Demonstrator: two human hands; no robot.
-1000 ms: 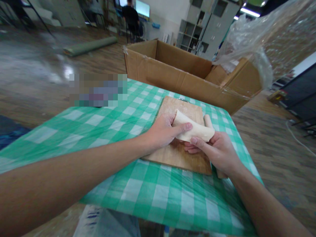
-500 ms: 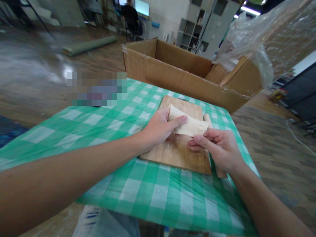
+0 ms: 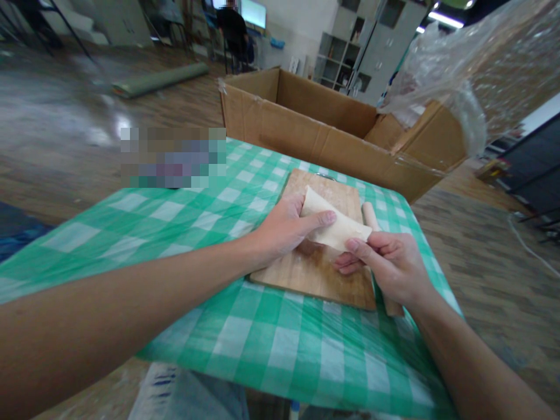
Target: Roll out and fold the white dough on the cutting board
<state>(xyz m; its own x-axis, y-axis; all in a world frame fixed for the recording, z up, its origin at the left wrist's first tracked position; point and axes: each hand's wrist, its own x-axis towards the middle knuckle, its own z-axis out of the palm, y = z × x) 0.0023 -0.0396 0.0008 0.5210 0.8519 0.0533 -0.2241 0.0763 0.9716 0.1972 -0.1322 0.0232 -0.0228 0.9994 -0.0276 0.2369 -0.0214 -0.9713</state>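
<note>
A thin, pale sheet of dough (image 3: 335, 224) is stretched between my two hands above a wooden cutting board (image 3: 324, 277). My left hand (image 3: 297, 226) grips its left part, thumb lying on top and the other fingers hidden beneath. At the lower right edge, my right hand (image 3: 385, 259) pinches the sheet between thumb and fingers. A wooden rolling pin (image 3: 370, 216) lies along the right side of the board, partly covered by my right hand.
A green and white checked cloth (image 3: 280, 344) covers the table. Beyond its far edge stands a large open cardboard box (image 3: 306, 125) with clear plastic wrap (image 3: 441, 76) at its right. A blurred-out item (image 3: 175, 160) is at the table's far left. A seated person (image 3: 231, 29) is in the background.
My right thumb has come up onto the lower right edge of the dough sheet, which now hangs slightly lower there. My left hand keeps its grip.
</note>
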